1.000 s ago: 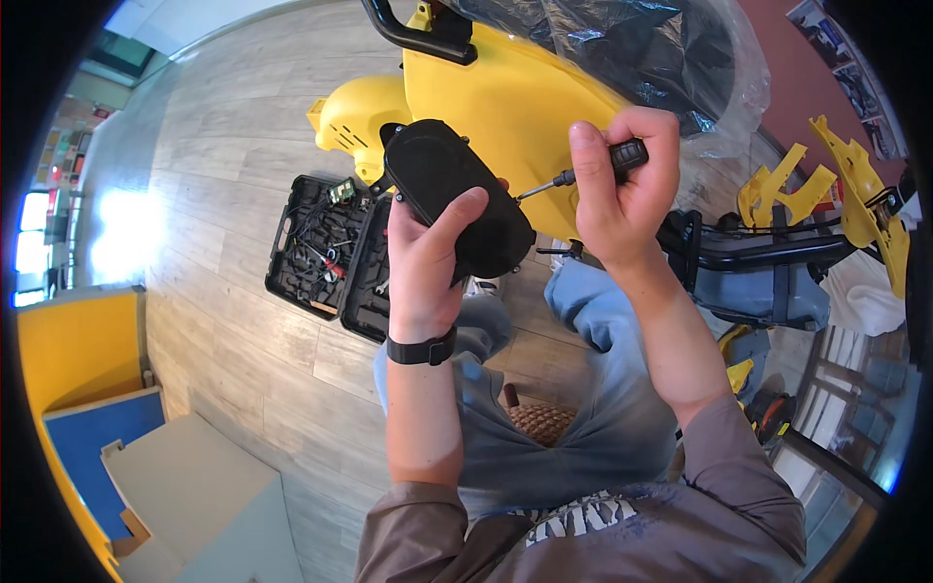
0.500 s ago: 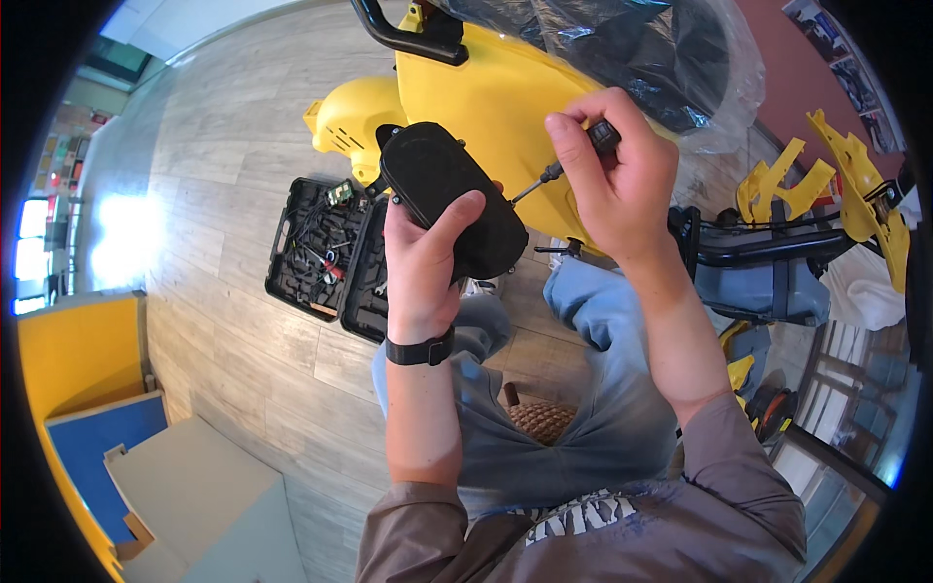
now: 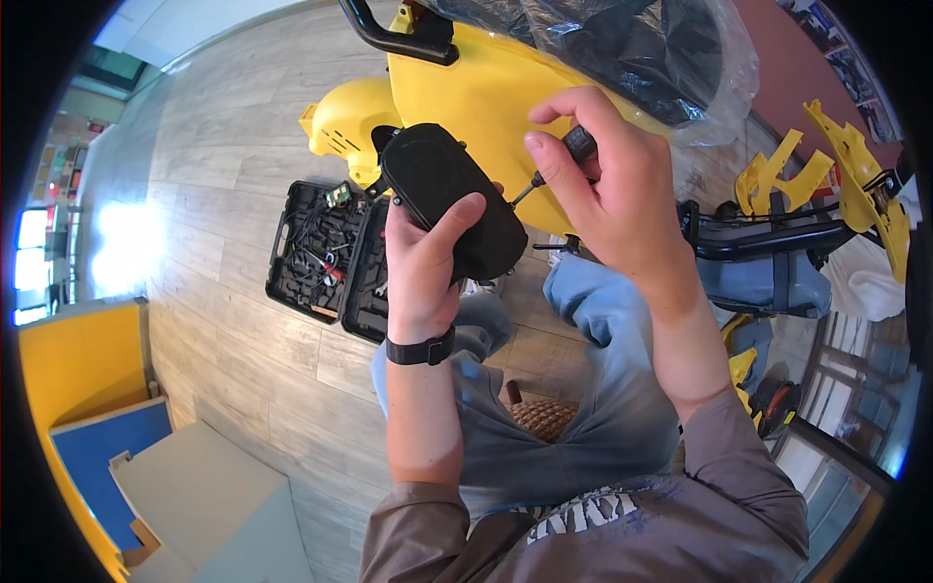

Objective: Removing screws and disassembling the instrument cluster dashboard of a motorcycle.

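Note:
A black oval housing (image 3: 449, 185) with small screws along its rim is gripped in my left hand (image 3: 437, 233), thumb across its face. My right hand (image 3: 622, 185) has a screwdriver (image 3: 581, 146) with a black handle, its fingers loosely curled and the thumb and index finger spread apart around the handle. The thin metal shaft slants down to the left, and its tip meets the right edge of the housing. Whatever the tip sits in is too small to make out. Behind both hands is a large yellow machine body (image 3: 486, 87) with a black handle bar (image 3: 394, 34).
An open black tool case (image 3: 316, 253) with several tools lies on the floor to the left. Clear plastic wrap (image 3: 671, 58) covers a dark part at the far side. Yellow brackets (image 3: 777, 180) and a black tube (image 3: 768, 245) stand right. Cardboard (image 3: 209, 486) lies at the lower left.
My right thumb and index finger have loosened and shifted left around the screwdriver handle, which now leans more upright. My left hand and the housing stay nearly still.

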A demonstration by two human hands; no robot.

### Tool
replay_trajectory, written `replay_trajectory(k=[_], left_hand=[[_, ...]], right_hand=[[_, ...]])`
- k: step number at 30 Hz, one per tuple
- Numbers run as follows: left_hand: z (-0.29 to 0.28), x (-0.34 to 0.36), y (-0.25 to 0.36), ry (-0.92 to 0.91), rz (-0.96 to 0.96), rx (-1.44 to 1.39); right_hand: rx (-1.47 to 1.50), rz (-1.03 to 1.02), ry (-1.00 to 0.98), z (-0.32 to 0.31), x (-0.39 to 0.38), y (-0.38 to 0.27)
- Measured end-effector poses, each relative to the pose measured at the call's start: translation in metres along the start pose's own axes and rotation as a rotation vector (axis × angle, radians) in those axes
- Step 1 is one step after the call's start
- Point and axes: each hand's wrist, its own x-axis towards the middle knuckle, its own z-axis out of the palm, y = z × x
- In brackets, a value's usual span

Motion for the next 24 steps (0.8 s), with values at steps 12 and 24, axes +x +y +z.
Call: replay_trajectory(k=[12, 24], left_hand=[[-0.003, 0.001, -0.001, -0.03, -0.015, -0.017], [-0.003, 0.0, 0.0, -0.018, 0.002, -0.008]], right_hand=[[-0.139, -0.239, 0.031, -0.007, 0.004, 0.011], [0.044, -0.158, 0.017, -0.004, 0.002, 0.016]])
